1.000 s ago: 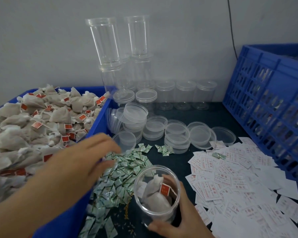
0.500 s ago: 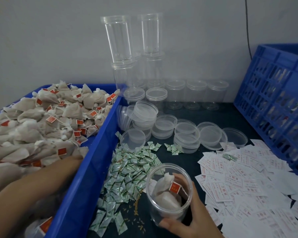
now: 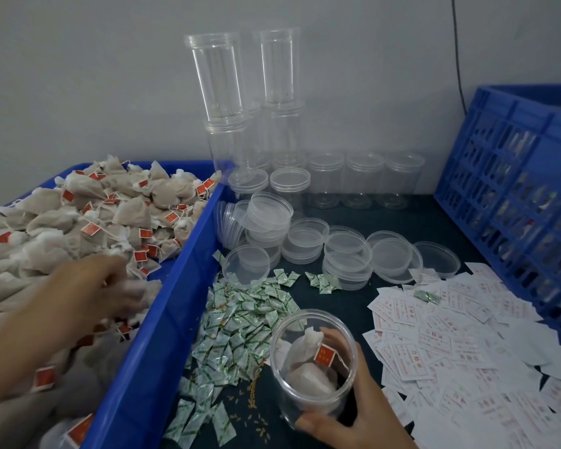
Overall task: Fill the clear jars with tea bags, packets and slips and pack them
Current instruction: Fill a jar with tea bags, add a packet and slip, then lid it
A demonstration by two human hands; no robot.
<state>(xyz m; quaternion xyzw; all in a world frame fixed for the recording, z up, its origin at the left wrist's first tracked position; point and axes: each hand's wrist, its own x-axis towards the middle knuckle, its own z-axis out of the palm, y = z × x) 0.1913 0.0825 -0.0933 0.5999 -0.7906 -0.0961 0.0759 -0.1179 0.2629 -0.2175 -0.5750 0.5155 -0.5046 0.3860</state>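
Note:
My right hand [image 3: 357, 413] grips a clear jar [image 3: 284, 361] standing on the dark table; it holds a couple of tea bags [image 3: 308, 374] with a red tag. My left hand [image 3: 88, 293] is inside the blue bin [image 3: 162, 322], its fingers curled round a tea bag [image 3: 143, 291] near the bin's right wall. The bin is heaped with white tea bags [image 3: 110, 215] carrying red tags. Green-and-white packets [image 3: 240, 319] lie scattered between bin and jar. White printed slips [image 3: 450, 335] spread out to the jar's right.
Loose clear lids [image 3: 347, 251] lie stacked behind the packets. Empty jars [image 3: 363, 179] stand along the wall, with taller stacks of jars [image 3: 217, 76] behind the bin. A blue slatted crate [image 3: 515, 196] fills the right side. Grains are spilled by the jar's base.
My left hand went from above the packets into the bin and now grips a tea bag. My right hand kept hold of the jar.

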